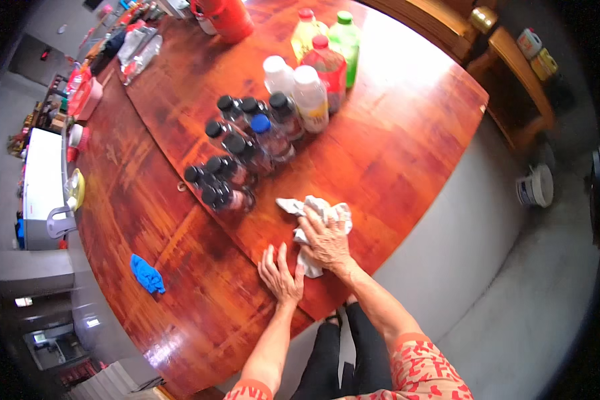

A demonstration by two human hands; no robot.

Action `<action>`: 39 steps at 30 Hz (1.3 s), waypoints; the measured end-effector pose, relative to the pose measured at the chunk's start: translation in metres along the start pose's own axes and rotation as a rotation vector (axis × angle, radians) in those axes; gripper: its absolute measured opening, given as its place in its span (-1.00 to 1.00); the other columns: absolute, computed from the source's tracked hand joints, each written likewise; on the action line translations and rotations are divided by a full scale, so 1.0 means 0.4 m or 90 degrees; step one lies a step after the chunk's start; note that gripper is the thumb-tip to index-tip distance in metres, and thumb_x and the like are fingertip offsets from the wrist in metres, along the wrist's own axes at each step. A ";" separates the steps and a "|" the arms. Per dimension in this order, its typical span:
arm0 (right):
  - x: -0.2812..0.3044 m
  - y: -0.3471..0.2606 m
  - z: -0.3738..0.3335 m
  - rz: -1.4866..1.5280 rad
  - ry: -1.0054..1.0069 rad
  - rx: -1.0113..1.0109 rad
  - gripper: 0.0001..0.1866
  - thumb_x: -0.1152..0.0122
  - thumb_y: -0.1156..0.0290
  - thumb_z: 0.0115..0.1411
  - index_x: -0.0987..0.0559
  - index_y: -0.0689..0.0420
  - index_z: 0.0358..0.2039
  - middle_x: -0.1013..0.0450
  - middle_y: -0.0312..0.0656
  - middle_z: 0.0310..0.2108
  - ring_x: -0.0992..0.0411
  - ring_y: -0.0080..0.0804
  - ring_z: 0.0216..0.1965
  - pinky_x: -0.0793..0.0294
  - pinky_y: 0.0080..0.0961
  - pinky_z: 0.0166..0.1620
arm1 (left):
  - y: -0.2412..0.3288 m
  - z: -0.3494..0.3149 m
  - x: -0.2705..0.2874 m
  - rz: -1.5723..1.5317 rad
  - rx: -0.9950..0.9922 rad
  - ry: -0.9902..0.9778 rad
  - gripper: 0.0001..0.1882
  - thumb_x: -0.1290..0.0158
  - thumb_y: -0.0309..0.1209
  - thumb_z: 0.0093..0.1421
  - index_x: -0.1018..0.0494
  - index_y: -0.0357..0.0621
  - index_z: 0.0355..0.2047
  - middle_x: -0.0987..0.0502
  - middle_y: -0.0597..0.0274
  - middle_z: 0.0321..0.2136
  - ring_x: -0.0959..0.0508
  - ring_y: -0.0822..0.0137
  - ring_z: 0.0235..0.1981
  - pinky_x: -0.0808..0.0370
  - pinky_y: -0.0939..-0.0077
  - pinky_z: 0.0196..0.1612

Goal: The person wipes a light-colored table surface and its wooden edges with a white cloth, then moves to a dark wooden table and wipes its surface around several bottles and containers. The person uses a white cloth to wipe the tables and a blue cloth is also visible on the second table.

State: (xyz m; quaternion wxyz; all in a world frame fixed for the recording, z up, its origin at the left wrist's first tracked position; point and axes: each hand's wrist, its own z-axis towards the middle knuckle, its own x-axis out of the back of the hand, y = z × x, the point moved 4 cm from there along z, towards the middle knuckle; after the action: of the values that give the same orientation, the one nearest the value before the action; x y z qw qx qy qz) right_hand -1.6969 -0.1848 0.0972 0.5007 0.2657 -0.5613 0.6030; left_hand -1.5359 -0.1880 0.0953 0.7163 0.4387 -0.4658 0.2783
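Observation:
Under my right hand [327, 245] is a crumpled white cloth [341, 215], held against the reddish-brown wooden table [393, 167] near its front edge. Part of the cloth bunches out past the fingers and below the palm. Just to its left, my left hand [281, 275] lies on the tabletop with fingers apart and nothing in it. Beyond the hands stands a group of several dark-capped bottles [237, 143], and among them is one clear bottle with a blue cap [272, 140]. Two white-capped bottles [311, 100] are behind these.
Farther back stand a red-capped bottle [328, 67], a green bottle [344, 43] and a yellow one [307, 33]. A blue cloth [147, 273] lies at left. An orange-red bucket [225, 19] and plastic bags [140, 53] occupy the far end. On the floor at right sits a white bucket [537, 185].

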 end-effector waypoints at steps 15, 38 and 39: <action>0.129 0.180 -0.208 -0.119 0.040 -0.045 -0.39 -0.29 0.37 -0.11 -0.47 -0.06 0.06 -0.26 -0.23 0.20 -0.14 -0.18 0.27 -0.04 -0.10 0.30 | -0.021 -0.014 -0.011 0.045 -0.032 -0.051 -0.15 0.07 0.25 0.16 -0.12 0.03 0.32 -0.06 0.02 0.30 -0.02 -0.04 0.31 0.11 -0.10 0.31; -0.040 -0.119 -0.051 0.052 0.021 0.118 -0.43 -0.09 0.16 0.07 -0.42 -0.11 0.15 -0.23 -0.32 0.26 -0.06 -0.15 0.32 0.07 -0.05 0.33 | -0.032 0.005 0.003 -0.312 0.129 0.068 -0.12 -0.01 0.13 0.20 -0.01 -0.15 0.34 0.04 -0.25 0.30 0.01 -0.16 0.32 0.06 -0.04 0.32; -0.024 -0.087 -0.039 0.029 0.025 0.117 -0.45 -0.09 0.15 0.07 -0.44 -0.10 0.12 -0.25 -0.32 0.24 -0.09 -0.15 0.29 0.03 -0.04 0.31 | -0.012 0.014 0.002 -0.280 0.143 0.058 -0.13 0.02 0.13 0.22 0.00 -0.17 0.34 0.06 -0.26 0.30 0.03 -0.16 0.33 0.08 -0.03 0.33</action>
State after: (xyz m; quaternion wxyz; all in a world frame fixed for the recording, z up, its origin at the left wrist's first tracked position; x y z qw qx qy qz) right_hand -1.6583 -0.1777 0.0994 0.4712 0.2861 -0.4994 0.6684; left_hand -1.5338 -0.1952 0.0953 0.7266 0.5933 -0.2927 0.1851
